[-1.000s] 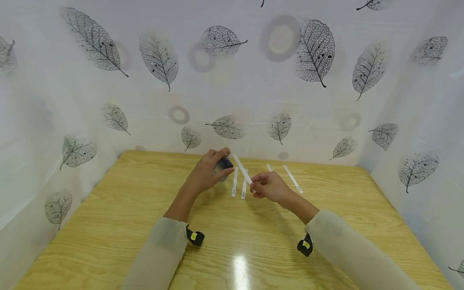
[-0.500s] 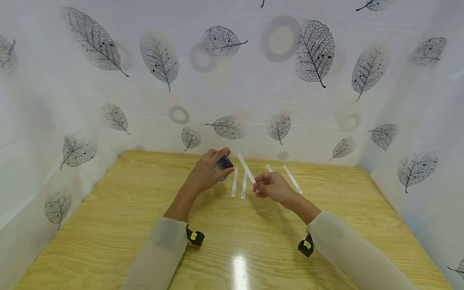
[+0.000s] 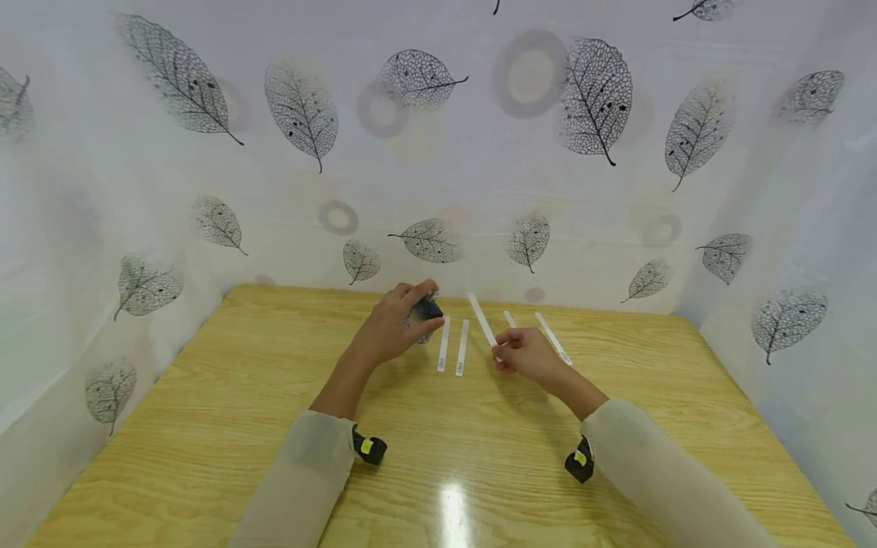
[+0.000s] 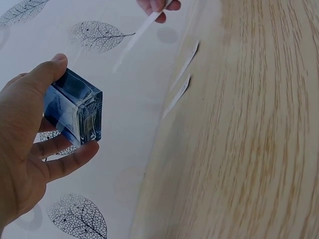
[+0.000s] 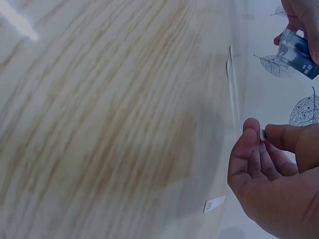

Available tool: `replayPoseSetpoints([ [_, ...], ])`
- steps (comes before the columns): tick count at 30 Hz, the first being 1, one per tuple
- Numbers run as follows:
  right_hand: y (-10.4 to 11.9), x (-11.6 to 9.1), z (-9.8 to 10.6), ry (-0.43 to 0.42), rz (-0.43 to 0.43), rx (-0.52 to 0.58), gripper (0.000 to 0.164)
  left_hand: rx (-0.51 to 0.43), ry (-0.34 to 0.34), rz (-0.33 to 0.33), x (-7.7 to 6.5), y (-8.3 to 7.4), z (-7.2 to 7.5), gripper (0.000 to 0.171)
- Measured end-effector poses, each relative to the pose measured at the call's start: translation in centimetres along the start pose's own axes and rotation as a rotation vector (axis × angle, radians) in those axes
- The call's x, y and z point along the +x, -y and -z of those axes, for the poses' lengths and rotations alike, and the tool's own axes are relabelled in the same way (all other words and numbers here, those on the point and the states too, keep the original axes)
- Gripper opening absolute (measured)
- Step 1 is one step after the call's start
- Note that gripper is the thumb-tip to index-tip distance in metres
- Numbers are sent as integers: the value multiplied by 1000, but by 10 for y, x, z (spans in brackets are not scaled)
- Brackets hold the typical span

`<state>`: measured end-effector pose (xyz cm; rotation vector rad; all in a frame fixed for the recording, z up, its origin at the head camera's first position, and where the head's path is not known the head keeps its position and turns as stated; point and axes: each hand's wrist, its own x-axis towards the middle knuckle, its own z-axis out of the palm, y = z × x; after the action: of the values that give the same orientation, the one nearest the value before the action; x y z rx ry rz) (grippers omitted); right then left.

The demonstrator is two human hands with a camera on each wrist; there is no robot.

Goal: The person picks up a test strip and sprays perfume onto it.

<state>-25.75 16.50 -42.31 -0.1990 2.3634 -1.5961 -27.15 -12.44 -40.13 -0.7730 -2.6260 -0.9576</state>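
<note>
My left hand point(image 3: 387, 323) grips a small blue glass perfume bottle point(image 4: 75, 107), its fingers and thumb around the sides. The bottle is tilted and held up near the table's far edge. My right hand point(image 3: 527, 355) pinches the lower end of a white paper test strip point(image 3: 483, 318) between thumb and fingertips. The strip's other end points up and away, leaning left, apart from the bottle. In the right wrist view only the printed end of the strip point(image 5: 263, 134) shows at the fingertips. Between the hands lie two more strips point(image 3: 462, 348) on the table.
Right of the right hand another paper strip point(image 3: 552, 337) lies slanted, and one more strip point(image 3: 509, 317) is partly hidden behind that hand. The wood-grain table point(image 3: 274, 434) ends at a leaf-printed white curtain point(image 3: 274, 221) along the back and sides.
My right hand has moved the pinched strip rightward, away from the bottle and clear of the two strips lying between the hands. The left hand with the bottle has stayed almost still.
</note>
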Motion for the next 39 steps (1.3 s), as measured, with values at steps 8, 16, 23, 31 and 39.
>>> replayPoseSetpoints([
  [8,-9,5,0,-18,-53,51,21,-9,0,-5,0,-1,1,56],
  [16,-10,8,0,-47,-81,37,24,-1,5,-10,0,-2,1,57],
  [23,-8,12,-2,-77,-136,13,29,0,10,-1,0,-1,0,58],
  [31,-4,11,-3,-93,-142,-37,26,-8,8,-1,0,0,1,57],
  [39,1,5,-2,-148,-99,-305,22,0,2,-17,0,0,1,56],
])
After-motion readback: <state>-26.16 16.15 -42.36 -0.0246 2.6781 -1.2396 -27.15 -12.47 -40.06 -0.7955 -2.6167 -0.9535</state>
